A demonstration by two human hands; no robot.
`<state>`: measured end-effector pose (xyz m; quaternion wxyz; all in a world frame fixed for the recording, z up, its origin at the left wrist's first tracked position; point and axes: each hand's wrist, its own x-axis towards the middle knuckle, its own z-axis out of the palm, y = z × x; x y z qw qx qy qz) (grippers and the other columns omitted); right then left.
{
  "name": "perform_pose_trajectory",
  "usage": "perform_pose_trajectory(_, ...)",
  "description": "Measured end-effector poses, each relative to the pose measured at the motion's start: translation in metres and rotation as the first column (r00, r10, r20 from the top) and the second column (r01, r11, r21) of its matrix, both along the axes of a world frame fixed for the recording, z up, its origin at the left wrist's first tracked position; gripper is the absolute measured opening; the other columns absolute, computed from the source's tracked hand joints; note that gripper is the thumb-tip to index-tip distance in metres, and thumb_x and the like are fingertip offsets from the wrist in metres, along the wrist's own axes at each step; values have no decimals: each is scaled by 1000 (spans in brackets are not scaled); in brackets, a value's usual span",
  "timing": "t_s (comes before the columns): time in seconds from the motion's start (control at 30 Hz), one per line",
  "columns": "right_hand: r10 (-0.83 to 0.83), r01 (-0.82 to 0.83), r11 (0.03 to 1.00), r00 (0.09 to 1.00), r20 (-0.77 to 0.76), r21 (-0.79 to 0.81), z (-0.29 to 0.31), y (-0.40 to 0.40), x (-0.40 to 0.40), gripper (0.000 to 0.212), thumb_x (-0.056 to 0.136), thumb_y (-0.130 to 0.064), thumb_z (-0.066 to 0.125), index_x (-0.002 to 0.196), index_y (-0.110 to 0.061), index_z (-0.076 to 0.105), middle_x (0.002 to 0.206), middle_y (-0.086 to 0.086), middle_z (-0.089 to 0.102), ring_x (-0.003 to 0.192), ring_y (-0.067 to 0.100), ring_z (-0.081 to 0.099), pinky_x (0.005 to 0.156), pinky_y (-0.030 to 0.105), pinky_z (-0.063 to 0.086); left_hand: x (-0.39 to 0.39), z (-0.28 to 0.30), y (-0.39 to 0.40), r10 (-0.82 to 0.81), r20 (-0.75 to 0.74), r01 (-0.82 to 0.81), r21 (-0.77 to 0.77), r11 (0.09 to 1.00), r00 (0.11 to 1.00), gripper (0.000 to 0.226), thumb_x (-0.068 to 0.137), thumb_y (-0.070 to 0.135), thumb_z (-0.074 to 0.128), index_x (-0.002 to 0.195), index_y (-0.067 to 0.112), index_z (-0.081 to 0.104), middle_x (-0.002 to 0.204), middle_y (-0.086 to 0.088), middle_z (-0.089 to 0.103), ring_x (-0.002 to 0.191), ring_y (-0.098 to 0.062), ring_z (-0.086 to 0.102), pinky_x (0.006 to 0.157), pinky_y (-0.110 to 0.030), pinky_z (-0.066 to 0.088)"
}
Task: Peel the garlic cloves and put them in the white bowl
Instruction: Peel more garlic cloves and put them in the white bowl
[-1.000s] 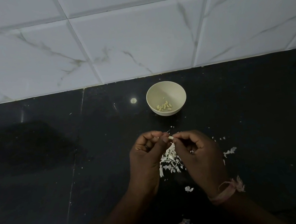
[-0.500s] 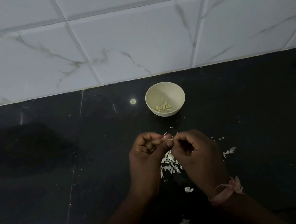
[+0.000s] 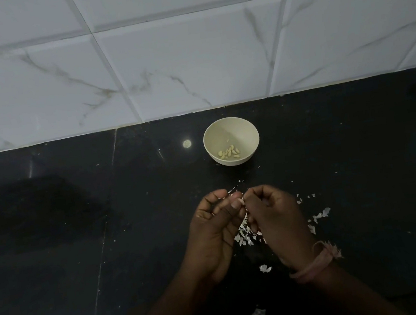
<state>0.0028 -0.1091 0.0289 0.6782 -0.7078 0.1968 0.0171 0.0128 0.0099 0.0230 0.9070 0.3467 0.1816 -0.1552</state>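
Head view: nearest us at six o'clock, our left hand (image 3: 215, 231) and right hand (image 3: 275, 217) meet, fingers curled, both pinching one garlic clove (image 3: 241, 200) between the fingertips. Torn skins (image 3: 245, 235) lie on the black counter (image 3: 82, 253) beneath them. Farther, at twelve o'clock, the white bowl (image 3: 230, 130) holds peeled cloves (image 3: 229, 152), near the tiled wall (image 3: 188, 54).
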Motion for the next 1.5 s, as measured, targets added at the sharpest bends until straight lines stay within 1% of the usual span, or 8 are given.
perform_pose_trajectory(0.13,-90,97,970,995,-44,221,-4,0,0,14,97,-9,58,87,-5,67,58,7,57,52,18,49,51,34,42,2,0,0,11,-74,-17,-78,997,997,31,80,-6,64,109,7,63,101,-12,75,85,-16,74,75,-24,61)
perform_pose_trajectory(0.47,-90,90,978,996,-8,186,-9,-2,0,11,96,-10,60,90,-5,68,62,10,59,55,20,52,52,34,46,7,-1,-1,43,-126,-55,-97,994,991,28,79,-8,63,103,6,63,100,-14,75,89,-19,75,78,-26,62)
perform_pose_trajectory(0.67,-44,41,999,989,140,26,-4,-5,-3,7,94,-9,67,96,-14,71,82,0,73,72,14,69,68,30,57,11,4,-7,42,-91,-48,-56,997,995,31,76,-8,64,101,8,60,100,-15,75,86,-21,75,78,-28,63)
perform_pose_trajectory(0.8,57,69,934,940,336,-350,-8,-10,-3,9,91,-13,70,97,-21,71,93,-11,69,88,9,68,74,29,58,13,5,-10,48,-48,-48,-17,999,998,27,78,-7,66,100,7,61,99,-16,74,84,-22,75,73,-28,63)
perform_pose_trajectory(0.87,105,75,899,921,376,-432,-11,-11,-3,9,90,-16,71,96,-22,71,92,-14,67,86,10,68,71,32,57,14,4,-8,54,-26,-54,-1,999,998,25,78,-7,67,98,7,62,97,-16,75,83,-22,75,72,-28,62)
perform_pose_trajectory(1.03,81,85,907,926,368,-413,-12,-8,-2,13,88,-33,66,94,-23,72,90,-14,68,82,8,67,68,35,57,14,1,-7,52,43,-55,61,997,998,30,73,-6,70,100,5,61,96,-16,74,84,-21,74,79,-32,63)
perform_pose_trajectory(1.3,122,75,860,930,347,-504,-9,-7,4,4,86,-22,75,89,-20,73,82,-13,67,73,5,65,63,32,57,14,-4,-5,43,177,-86,240,967,983,34,69,-2,75,100,5,62,92,-15,74,89,-22,73,82,-33,59)
perform_pose_trajectory(1.5,181,20,846,930,321,-534,-7,-10,8,5,86,-16,75,84,-20,74,77,-11,67,71,8,65,63,29,55,16,-7,-3,-7,224,-73,346,935,974,34,67,3,79,98,4,63,96,-20,74,93,-28,72,92,-44,56)
